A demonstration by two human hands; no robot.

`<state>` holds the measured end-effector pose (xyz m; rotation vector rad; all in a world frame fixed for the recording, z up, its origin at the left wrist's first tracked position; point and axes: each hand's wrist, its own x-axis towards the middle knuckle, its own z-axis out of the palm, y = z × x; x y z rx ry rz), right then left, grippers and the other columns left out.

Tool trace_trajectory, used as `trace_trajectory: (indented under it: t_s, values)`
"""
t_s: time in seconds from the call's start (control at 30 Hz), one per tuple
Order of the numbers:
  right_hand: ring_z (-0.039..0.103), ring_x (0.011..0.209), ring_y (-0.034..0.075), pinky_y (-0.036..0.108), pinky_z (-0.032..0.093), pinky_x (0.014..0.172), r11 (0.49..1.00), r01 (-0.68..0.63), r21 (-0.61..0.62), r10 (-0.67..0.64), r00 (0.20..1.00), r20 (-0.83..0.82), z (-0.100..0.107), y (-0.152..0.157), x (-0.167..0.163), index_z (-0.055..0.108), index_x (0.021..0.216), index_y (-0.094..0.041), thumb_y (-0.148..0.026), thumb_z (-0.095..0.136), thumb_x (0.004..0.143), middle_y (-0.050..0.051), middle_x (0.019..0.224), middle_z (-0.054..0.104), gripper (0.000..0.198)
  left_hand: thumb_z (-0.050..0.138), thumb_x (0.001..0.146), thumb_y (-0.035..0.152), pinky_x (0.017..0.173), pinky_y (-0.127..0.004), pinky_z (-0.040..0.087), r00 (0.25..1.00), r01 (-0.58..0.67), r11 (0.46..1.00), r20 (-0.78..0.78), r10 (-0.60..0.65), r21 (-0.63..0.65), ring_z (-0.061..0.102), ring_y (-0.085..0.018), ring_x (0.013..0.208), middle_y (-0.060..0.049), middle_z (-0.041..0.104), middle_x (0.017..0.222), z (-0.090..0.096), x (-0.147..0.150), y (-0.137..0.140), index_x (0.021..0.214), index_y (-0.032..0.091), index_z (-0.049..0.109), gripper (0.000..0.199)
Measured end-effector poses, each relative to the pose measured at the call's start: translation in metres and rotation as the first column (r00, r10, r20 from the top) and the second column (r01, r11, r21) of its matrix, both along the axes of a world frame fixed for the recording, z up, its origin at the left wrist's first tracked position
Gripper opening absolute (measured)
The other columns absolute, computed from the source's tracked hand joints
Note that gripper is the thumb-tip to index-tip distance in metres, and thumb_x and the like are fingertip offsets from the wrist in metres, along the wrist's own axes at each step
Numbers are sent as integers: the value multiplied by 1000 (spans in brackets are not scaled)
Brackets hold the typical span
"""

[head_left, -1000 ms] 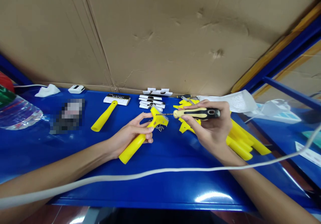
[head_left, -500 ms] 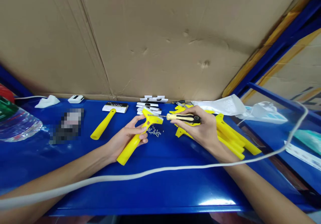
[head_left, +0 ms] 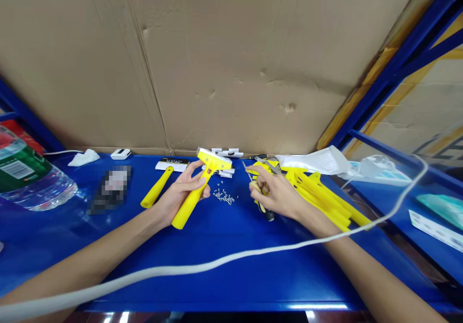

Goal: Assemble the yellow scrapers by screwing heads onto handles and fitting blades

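Note:
My left hand [head_left: 177, 192] is closed around the neck of a yellow scraper [head_left: 190, 202], its wide head up and its handle slanting toward me. A screwdriver [head_left: 268, 214] with a black and pale yellow handle is in my right hand [head_left: 278, 192]; its shaft points up and away, apart from the scraper. Between the hands, small screws and nuts [head_left: 223, 196] lie scattered on the blue table. Several yellow scraper handles [head_left: 325, 195] are heaped beside and behind my right hand. Another yellow scraper handle [head_left: 157, 188] rests left of my left hand, against a black-and-white box [head_left: 171, 163].
A white cable [head_left: 231, 261] crosses in front of both forearms. At the left lies a large plastic bottle [head_left: 32, 173] near a blurred-out dark object [head_left: 110, 190]. White-and-black pieces [head_left: 227, 153] stand by the cardboard wall [head_left: 224, 62]. A white packet [head_left: 314, 161] lies behind the heap.
The screwdriver has come away from the scraper head and turned from level to tip-up in my right hand. My left hand has turned the scraper so its head faces me more.

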<state>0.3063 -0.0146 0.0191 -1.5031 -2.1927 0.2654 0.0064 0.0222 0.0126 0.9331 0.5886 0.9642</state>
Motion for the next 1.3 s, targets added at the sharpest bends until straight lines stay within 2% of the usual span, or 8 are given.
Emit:
trace_trajectory:
  t_s: [0.23,0.4,0.6,0.77,1.0,1.13,1.2,1.3]
  values:
    - [75,77,29,34,42,65,992,80,-99,-40,934,356,-5,2,-10,54,160,-14,-30,63,98,5,76,77,65,88,83,18,66,-26,53,998,-51,998,-38,50,-33,70,-17,68,-4,71,87,10,-5,3,152,18,54,77]
    - [81,97,38,40,52,77,996,46,-78,-3,876,482,9,19,-16,66,143,-16,-55,66,105,18,106,83,55,85,84,16,70,-26,59,991,-131,987,-37,128,-92,74,-18,72,-7,74,86,11,-7,6,155,16,57,76]
    - [79,98,26,32,55,83,994,110,-25,-104,979,176,26,99,-22,74,120,-16,-38,69,107,15,111,84,26,82,83,10,71,-25,61,971,-239,961,-13,239,-142,79,-18,80,-10,80,110,11,-3,6,150,19,61,71]
    - [78,100,25,31,53,84,975,224,-7,-221,965,138,22,144,-33,77,106,-11,-28,70,105,17,108,85,18,85,81,12,72,-26,61,966,-256,952,-2,260,-168,81,-20,84,-12,80,122,4,-1,7,132,17,67,54]
    - [77,103,23,29,49,81,983,179,51,-184,972,143,17,140,-47,80,108,-21,-28,70,104,8,111,85,12,88,82,17,64,-27,60,988,-149,982,14,151,-112,81,-20,77,-15,80,124,-17,2,12,115,14,72,37]
    - [74,107,26,31,50,83,976,154,155,-178,972,151,21,134,-48,79,111,-22,-26,63,108,12,118,81,17,86,84,17,65,-26,60,985,-170,980,10,172,-105,81,-20,79,-14,80,124,-19,3,14,114,15,74,33]
    - [74,105,26,33,53,85,951,148,273,-178,980,89,23,128,-42,77,115,-21,-28,56,111,13,119,80,23,86,84,17,69,-26,61,984,-175,978,8,178,-116,82,-20,84,-13,81,124,-19,3,15,115,16,75,32]
    - [77,91,24,35,59,83,839,118,531,-54,989,-135,22,112,-28,78,111,-20,-29,56,110,12,105,82,24,84,85,14,75,-25,62,983,-179,974,10,183,-141,82,-19,88,-12,82,121,-19,4,14,112,15,76,28]
